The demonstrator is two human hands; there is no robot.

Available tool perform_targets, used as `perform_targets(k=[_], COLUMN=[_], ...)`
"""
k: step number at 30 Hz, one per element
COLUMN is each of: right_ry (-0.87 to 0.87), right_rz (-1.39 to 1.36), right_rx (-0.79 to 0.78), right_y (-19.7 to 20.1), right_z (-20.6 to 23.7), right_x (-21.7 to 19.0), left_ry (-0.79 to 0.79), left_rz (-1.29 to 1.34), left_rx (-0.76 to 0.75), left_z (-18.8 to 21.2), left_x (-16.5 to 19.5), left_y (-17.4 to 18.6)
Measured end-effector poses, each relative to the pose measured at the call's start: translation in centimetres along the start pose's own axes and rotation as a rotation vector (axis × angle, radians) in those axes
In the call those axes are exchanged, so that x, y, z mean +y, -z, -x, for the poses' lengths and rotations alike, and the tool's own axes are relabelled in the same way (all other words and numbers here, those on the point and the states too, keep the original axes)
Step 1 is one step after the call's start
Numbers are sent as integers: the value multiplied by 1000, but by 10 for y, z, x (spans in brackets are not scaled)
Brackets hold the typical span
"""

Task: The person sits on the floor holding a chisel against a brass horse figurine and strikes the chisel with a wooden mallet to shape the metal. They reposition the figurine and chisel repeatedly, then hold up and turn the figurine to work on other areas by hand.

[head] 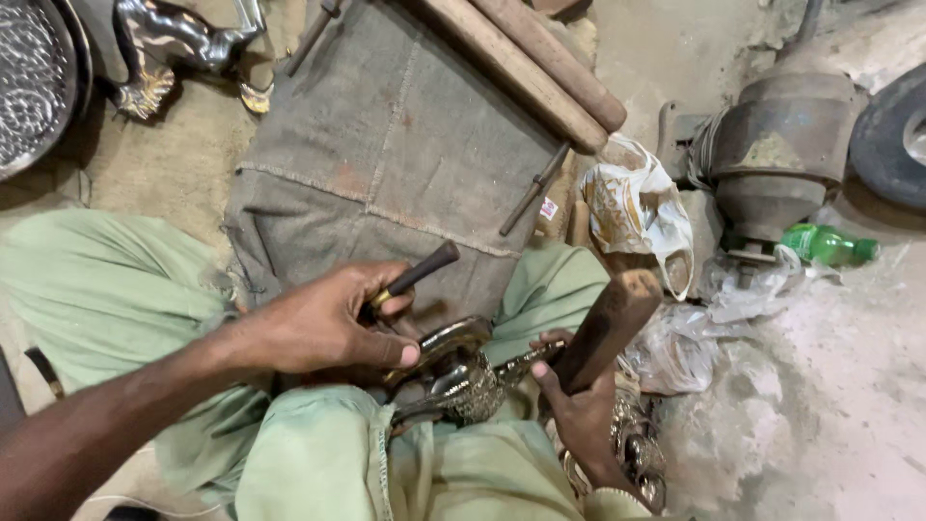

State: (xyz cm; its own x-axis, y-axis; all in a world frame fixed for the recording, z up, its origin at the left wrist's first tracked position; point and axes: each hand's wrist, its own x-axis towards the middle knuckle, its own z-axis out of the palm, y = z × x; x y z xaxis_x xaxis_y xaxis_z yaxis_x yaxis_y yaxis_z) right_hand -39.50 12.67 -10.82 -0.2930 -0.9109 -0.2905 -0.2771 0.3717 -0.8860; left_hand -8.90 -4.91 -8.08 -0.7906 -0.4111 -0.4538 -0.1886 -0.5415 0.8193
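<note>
My left hand (323,323) grips a small chisel-like tool with a dark handle (424,269), its tip pressed down onto an ornate engraved metal piece (461,374) resting between my legs. My right hand (579,410) is closed around a thick wooden mallet (611,323), held just to the right of the metal piece and raised a little above it. The metal piece is dark and shiny with fine patterning. The tool's tip is hidden behind my fingers.
A grey burlap cloth (386,154) covers the floor ahead, with two wooden rods (540,68) and a thin metal tool (533,190) on it. A plastic bag (637,212), green bottle (828,245) and rusty motor (781,145) lie to the right. Engraved metalware (34,82) sits at far left.
</note>
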Motion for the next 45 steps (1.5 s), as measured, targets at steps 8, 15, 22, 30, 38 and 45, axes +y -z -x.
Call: perform_targets(k=[8, 15, 22, 30, 38, 45], right_ry=[-167, -108, 149, -2, 7, -156], right_rz=[173, 277, 572, 591, 456, 367], right_rx=[-168, -92, -183, -292, -353, -337], right_y=[72, 118, 129, 134, 145, 156], right_z=[-61, -74, -102, -122, -126, -121], right_x=[-4, -45, -78, -87, -76, -69], left_ry=[47, -98, -74, -15, -42, -86], left_rz=[67, 11, -41, -86, -73, -100], left_rx=[17, -108, -216, -294, -368, -327], left_z=[-38, -69, -105, -112, -119, -115], left_x=[17, 65, 68, 76, 69, 69], left_y=[34, 0, -9, -5, -4, -7])
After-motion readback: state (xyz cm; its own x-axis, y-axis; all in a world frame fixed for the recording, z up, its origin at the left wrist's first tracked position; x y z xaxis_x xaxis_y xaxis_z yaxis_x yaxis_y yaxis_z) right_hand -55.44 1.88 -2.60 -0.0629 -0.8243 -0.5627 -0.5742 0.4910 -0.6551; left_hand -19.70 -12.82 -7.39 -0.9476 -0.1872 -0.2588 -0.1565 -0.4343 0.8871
